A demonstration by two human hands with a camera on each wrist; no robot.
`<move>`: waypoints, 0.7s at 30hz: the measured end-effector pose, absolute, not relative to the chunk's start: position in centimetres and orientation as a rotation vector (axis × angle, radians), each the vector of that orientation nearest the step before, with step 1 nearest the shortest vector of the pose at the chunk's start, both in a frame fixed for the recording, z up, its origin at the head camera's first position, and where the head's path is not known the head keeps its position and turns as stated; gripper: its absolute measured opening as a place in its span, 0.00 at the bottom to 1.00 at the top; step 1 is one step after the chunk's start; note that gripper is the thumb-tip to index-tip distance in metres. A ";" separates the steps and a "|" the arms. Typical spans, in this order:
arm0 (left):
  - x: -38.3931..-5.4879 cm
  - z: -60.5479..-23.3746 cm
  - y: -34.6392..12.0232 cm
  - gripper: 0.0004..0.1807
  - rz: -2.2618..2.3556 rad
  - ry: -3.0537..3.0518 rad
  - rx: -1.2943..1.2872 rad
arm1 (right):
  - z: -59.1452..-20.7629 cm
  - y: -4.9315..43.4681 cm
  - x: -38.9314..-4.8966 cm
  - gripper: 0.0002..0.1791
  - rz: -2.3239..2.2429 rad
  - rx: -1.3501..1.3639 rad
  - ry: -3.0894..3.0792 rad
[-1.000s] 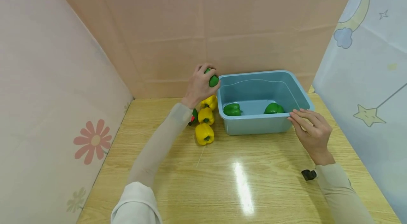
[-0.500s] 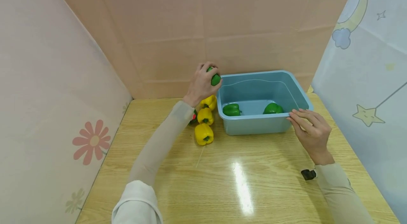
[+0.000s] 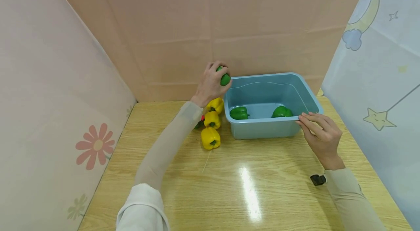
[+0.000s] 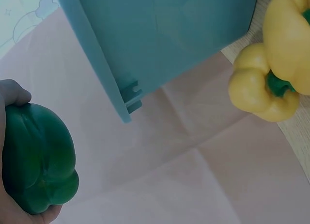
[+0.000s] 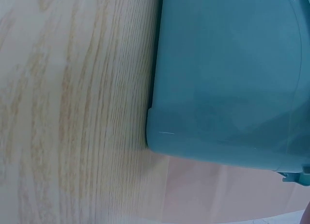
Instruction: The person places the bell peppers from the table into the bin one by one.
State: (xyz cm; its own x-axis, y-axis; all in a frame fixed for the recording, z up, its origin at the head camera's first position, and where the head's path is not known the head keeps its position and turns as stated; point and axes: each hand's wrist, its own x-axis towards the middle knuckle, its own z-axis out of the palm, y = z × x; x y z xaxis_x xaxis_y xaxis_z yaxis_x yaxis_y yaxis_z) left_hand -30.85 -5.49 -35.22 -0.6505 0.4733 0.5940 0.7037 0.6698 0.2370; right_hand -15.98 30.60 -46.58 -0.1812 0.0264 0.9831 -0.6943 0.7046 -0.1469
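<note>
The tub [image 3: 265, 129] holds two green peppers [image 3: 238, 113]; left hand [image 3: 210, 82] curls round a third pepper [image 3: 225, 79], right hand [image 3: 323, 135] pinches the rim [image 3: 262, 119], yellow peppers [image 3: 210, 137] seemingly remain.

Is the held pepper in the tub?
Out: the left wrist view shows the green pepper in the left hand, apart from the tub.

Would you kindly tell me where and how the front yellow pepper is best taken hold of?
The front yellow pepper is probably best gripped round its left and right flanks, coming from above: its stem faces the near side, both flanks look free, and the middle yellow pepper sits close behind.
</note>
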 end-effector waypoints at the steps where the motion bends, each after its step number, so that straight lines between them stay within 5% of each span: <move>1: -30.9 -35.1 -5.4 0.10 -0.629 -2.389 -0.915 | -46.6 30.6 -16.0 0.15 0.705 0.549 -1.640; 21: -31.7 -32.7 -3.2 0.10 -0.617 -2.376 -0.942 | -46.3 30.5 -15.6 0.15 0.698 0.534 -1.639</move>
State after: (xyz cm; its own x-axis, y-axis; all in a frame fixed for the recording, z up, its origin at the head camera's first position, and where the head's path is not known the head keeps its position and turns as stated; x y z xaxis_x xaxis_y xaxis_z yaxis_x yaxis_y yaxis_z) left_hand -31.73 -3.19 -32.71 -0.6314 0.4909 0.6002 0.7208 0.6569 0.2211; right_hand -15.60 30.51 -46.26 -0.1785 0.0342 0.9833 -0.6850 0.7131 -0.1491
